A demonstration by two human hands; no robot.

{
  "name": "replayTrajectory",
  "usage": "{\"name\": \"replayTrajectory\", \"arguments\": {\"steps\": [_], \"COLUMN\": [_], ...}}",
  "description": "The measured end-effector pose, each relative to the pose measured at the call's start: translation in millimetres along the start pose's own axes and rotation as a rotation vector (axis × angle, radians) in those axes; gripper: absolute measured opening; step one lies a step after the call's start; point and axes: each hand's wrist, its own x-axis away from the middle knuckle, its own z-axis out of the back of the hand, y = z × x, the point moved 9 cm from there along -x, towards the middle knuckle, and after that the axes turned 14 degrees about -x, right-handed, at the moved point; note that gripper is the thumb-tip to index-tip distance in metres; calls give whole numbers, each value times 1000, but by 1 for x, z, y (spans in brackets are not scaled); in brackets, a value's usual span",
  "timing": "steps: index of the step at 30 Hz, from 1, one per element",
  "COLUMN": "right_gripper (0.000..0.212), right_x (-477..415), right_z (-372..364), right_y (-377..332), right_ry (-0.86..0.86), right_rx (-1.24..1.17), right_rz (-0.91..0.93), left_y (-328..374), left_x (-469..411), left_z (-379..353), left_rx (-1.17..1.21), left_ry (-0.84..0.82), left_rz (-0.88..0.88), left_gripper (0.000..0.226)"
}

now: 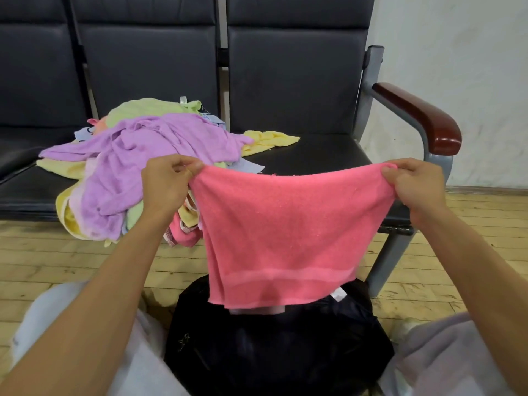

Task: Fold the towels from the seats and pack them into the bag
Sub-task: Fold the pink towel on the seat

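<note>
**A:** One container only?

**B:** Yes, a black bag (pixel 271 352) stood on the floor between the knees. The hanging pink towel (pixel 285 230) hid most of its mouth, so I couldn't tell what lay inside.

**A:** And the hands?

**B:** The left hand (pixel 168 181) and right hand (pixel 414 187) each pinched a top corner of that towel with curled fingers, holding it spread in the air above the bag.

**A:** The surroundings?

**B:** A heap lay on the dark padded seats (pixel 314 155): purple towel (pixel 137 155) on top, green towel (pixel 143 108) behind, yellow towel (pixel 268 140) spilling right. Beyond were a red-brown armrest (pixel 420 118), a plank floor (pixel 57 258) and a pale wall (pixel 457 52).
</note>
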Motion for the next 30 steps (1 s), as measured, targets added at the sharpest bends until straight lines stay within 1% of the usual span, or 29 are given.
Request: {"name": "replayTrajectory", "arguments": {"steps": [3,7,10,11,13,16,22,26,30], "right_gripper": [12,15,14,14,22,29,20,21,21], "right_x": [-2,-1,0,0,1,5,8,9,10], "right_z": [2,2,3,3,2,1,2,3,3], "right_y": [3,1,-1,-1,-2,-9,-22,-21,-19], "right_ry": [8,2,11,7,-8,-36,-23,6,-7], "right_rx": [-4,-62,-52,-39,-7,129,364,415,408], "right_rz": [-20,-14,7,9,13,86,219,227,216], "left_y": [-2,-5,-4,-3,-1,6,19,24,25], "left_x": [0,0,-1,-1,-1,1,6,10,9], "left_z": [-1,-5,-5,-5,-4,-3,3,2,2], "left_rx": [29,102,127,114,64,-51,-226,-302,-314], "left_ry": [-10,-32,-47,-50,-53,-43,56,86,108], "left_rz": [9,56,63,56,24,-37,-113,-150,-145], "left_gripper": [14,16,18,19,23,27,23,18,16]}}
